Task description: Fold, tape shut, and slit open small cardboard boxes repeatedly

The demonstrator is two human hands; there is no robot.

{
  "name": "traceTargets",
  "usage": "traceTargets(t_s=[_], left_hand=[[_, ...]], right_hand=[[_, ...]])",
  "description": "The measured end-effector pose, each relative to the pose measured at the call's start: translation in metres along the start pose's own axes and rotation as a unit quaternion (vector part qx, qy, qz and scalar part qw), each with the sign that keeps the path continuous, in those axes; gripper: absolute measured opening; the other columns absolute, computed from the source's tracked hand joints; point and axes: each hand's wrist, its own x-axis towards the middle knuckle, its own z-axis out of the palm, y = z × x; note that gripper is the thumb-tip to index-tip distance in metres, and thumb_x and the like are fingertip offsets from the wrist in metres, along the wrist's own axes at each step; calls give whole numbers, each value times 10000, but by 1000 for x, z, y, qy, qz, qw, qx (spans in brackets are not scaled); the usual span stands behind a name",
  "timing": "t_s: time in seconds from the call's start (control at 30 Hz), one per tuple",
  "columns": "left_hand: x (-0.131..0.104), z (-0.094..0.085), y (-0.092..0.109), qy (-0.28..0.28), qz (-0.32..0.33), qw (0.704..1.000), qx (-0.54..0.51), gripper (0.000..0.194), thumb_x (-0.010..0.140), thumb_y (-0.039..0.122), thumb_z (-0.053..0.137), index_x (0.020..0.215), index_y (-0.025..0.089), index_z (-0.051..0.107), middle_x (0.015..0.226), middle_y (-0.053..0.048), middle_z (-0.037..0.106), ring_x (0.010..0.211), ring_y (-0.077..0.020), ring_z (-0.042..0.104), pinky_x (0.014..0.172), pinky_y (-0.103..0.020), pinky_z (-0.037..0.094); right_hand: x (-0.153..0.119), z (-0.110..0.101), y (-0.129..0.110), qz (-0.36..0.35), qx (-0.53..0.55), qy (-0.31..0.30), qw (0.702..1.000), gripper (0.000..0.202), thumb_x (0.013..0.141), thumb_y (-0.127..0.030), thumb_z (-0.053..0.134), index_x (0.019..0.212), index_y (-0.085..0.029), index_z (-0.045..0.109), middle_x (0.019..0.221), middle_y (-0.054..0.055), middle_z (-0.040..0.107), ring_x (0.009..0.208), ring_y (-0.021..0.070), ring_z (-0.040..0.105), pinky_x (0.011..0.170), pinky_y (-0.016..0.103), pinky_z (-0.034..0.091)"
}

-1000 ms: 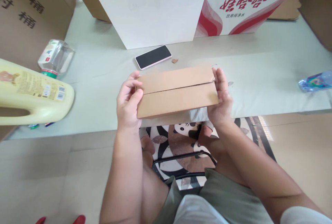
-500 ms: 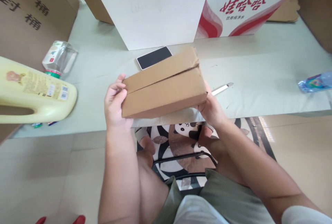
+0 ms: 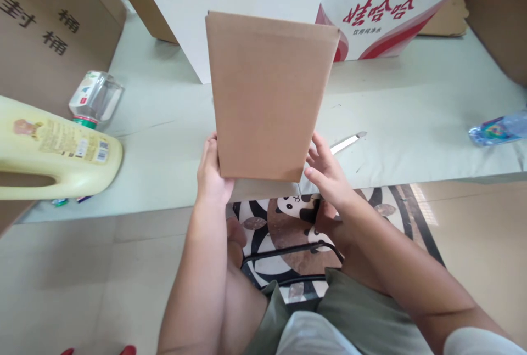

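A brown cardboard box point(image 3: 272, 97) is held up over the near edge of the table, its plain broad face toward me. My left hand point(image 3: 214, 174) grips its lower left side, with part of the fingers hidden behind it. At the lower right edge, my right hand point(image 3: 327, 171) has its fingers spread around the corner, some of them against the box. A white utility knife point(image 3: 346, 143) lies on the cloth just right of my right hand.
White cartons point(image 3: 181, 26) stand at the back of the table point(image 3: 411, 102). On the left are a yellow jug point(image 3: 82, 152) and a clear bottle with a green cap point(image 3: 94, 97); at the right edge lies a plastic bottle point(image 3: 498, 129). Large brown cartons flank both sides.
The box has been turned and tipped upright, so its plain face shows instead of the seam and now covers the phone. My left hand has moved right; my right hand's fingers have opened more.
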Motion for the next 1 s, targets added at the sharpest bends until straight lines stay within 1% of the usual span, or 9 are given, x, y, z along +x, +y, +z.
traceTargets(t_s=[0.17,0.3,0.4,0.47,0.6,0.7,0.83,0.93,1.0], left_hand=[[-2,0,-7,-42,17,998,49,613,850,778,559,1134,254,702,1236,-77,744,1337,-295,617,1058,-410,551],[-4,-2,-14,-69,-13,995,75,685,797,824,588,1137,246,725,1314,-97,726,1465,-331,504,1167,-456,491],[-3,-6,-17,-63,-59,992,88,625,797,784,635,1102,250,749,1334,-76,724,1491,-324,473,1179,-440,489],[-3,-8,-16,-80,-77,988,107,582,808,749,656,1048,231,767,1272,-89,752,1432,-332,540,1150,-445,514],[-7,-5,-8,-141,-125,970,152,468,806,603,754,1078,223,765,1236,-96,765,1222,-319,688,1058,-460,563],[-12,2,-3,-181,-171,952,178,463,831,443,757,1257,269,708,1385,-70,695,1224,-294,679,1023,-430,570],[-13,7,-3,-222,-194,916,271,441,885,410,651,1279,217,697,1357,-101,697,1165,-288,688,984,-434,570],[-10,7,-6,-154,-144,914,345,604,893,362,628,1469,210,530,1380,-141,648,1073,-254,704,938,-432,575],[-8,7,-6,-46,-54,927,368,774,905,354,621,1603,250,302,1478,-165,549,1091,-235,691,950,-430,567]], right_hand=[[-3,-4,1,-28,-50,28,998,770,901,-673,582,1582,-465,290,1713,1,205,1593,310,270,1260,585,375],[-4,-5,0,-66,-53,46,995,691,937,-611,561,1572,-454,337,1689,2,224,1588,298,276,1266,543,386],[-4,-6,-1,-109,-103,72,986,639,957,-588,529,1557,-422,385,1673,-1,297,1609,287,228,1333,549,245],[-5,-6,-5,-135,-127,82,979,643,957,-571,525,1562,-419,368,1679,-11,315,1617,282,212,1344,559,206],[-10,-4,-19,-188,-176,93,962,595,937,-517,557,1511,-420,435,1634,-2,395,1565,321,328,1315,609,263],[-13,-1,-27,-226,-212,103,945,481,940,-461,550,1419,-415,551,1569,9,462,1481,332,448,1287,619,321],[-12,-4,-24,-240,-248,112,932,460,964,-422,517,1421,-388,552,1511,40,507,1435,321,499,1243,610,394],[-9,-7,-18,-242,-270,101,927,485,972,-398,519,1454,-345,519,1515,71,497,1438,315,492,1213,594,437],[-5,-6,-13,-247,-277,83,925,528,957,-376,553,1479,-321,491,1521,89,487,1448,307,479,1236,585,413]])
